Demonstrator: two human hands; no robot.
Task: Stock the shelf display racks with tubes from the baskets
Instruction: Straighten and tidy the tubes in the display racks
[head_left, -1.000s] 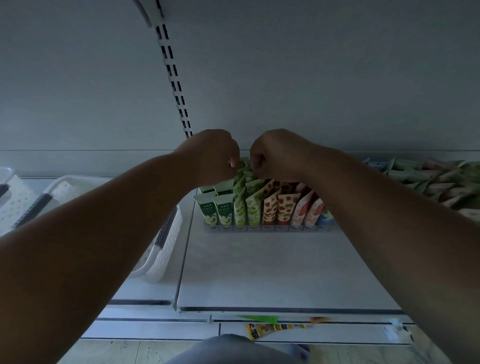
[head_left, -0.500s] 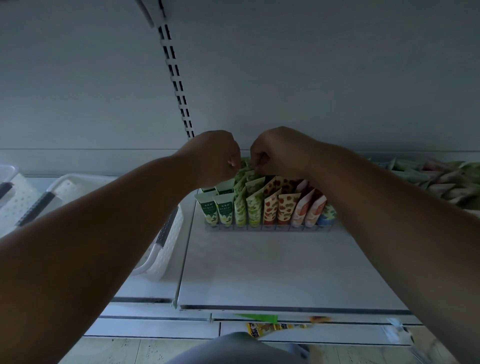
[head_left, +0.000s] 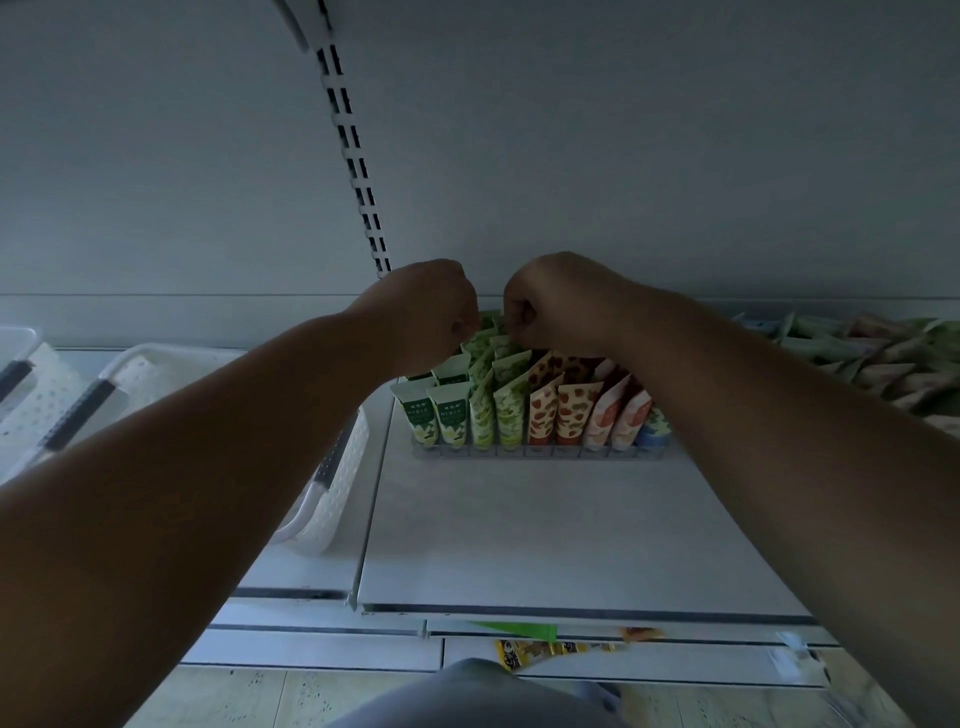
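Nearest the camera, a pale floor and a lower shelf edge (head_left: 597, 652) are seen, with a yellow packet (head_left: 550, 648) and a green tag lying along it. Above that, the white shelf (head_left: 561, 530) is spread out, and two bare forearms are stretched across it from either side. On the left part of the shelf a white perforated basket (head_left: 332, 499) with dark grips is set; what is held in it cannot be told. Farther back, a clear display rack (head_left: 537, 451) is placed in the middle of the shelf, and rows of tubes (head_left: 511, 415) are stood upright in it: green ones at the left, red-patterned and pink ones to the right. Over the back rows of green tubes, the left hand (head_left: 426, 312) and the right hand (head_left: 550, 301) are held close together, knuckles up, fingers curled under. Whether a tube is pinched by either hand cannot be told. At far right, loose tubes (head_left: 883, 358) are heaped against the back wall.
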